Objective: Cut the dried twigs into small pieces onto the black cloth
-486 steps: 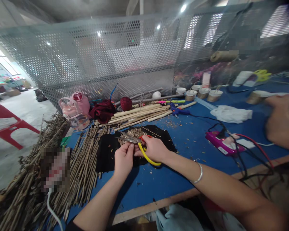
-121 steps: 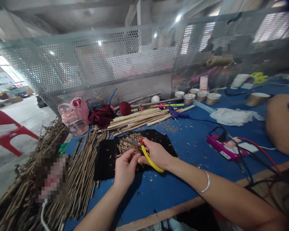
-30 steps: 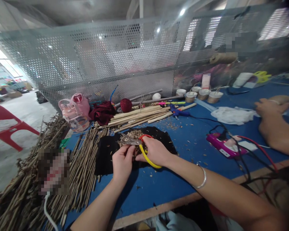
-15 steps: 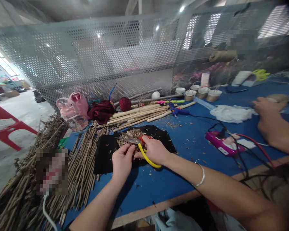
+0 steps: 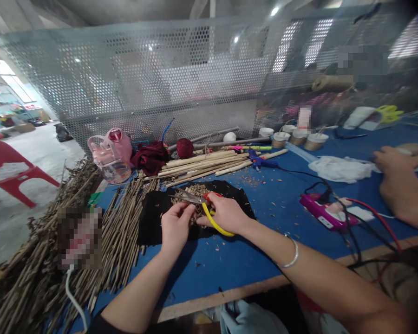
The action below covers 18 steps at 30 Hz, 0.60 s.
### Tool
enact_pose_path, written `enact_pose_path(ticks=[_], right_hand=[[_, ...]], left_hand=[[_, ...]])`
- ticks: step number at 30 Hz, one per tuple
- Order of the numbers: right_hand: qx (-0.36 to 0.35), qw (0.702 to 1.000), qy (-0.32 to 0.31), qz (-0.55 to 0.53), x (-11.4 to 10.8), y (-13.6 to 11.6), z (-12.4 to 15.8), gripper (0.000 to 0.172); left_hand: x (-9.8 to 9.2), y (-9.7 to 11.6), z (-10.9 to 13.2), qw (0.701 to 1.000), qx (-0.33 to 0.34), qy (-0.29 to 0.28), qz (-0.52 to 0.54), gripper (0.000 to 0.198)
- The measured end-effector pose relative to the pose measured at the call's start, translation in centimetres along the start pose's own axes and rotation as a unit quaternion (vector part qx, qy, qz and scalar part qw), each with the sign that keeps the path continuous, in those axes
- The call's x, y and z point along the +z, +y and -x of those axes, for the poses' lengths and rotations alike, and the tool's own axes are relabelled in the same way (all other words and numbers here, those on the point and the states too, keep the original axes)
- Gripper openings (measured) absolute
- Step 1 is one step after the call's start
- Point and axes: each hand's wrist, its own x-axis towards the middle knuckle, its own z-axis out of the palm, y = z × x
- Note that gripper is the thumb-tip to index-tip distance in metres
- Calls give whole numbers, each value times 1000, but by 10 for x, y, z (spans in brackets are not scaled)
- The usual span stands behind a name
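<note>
My right hand (image 5: 226, 214) is closed round scissors (image 5: 202, 205) with a red and a yellow handle loop; the metal blades point left over a heap of wood chips (image 5: 194, 191). My left hand (image 5: 174, 228) is pinched on a small piece right at the blades; it is too small to name. Both hands hover over a black cloth (image 5: 156, 218) spread on the blue table (image 5: 271, 204). A silver bangle (image 5: 290, 253) circles my right wrist.
Thin brown sticks (image 5: 121, 232) lie piled at the left, pale thicker rods (image 5: 209, 164) behind the cloth. A pink bottle (image 5: 110, 155), dark red cloth (image 5: 151, 157), blue glue gun (image 5: 259, 160), magenta power strip (image 5: 322, 214) with cables and another person's hand (image 5: 397, 178) are around. Perforated metal screen (image 5: 160, 88) behind.
My hands stay together over the black cloth, working with the scissors at the chip heap. The view has shifted slightly; the other person's hand at the right has moved a little.
</note>
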Motion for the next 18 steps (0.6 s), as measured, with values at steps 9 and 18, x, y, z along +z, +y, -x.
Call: enact_pose_path(ticks=[9, 18], right_hand=[[8, 1000, -8, -15, 7, 0, 1, 49], [-34, 999, 24, -26, 6, -2, 2, 56]], left_hand=[[0, -2, 1, 1000, -10, 1, -10, 32], [1, -1, 1, 1000, 5, -9, -27, 28]])
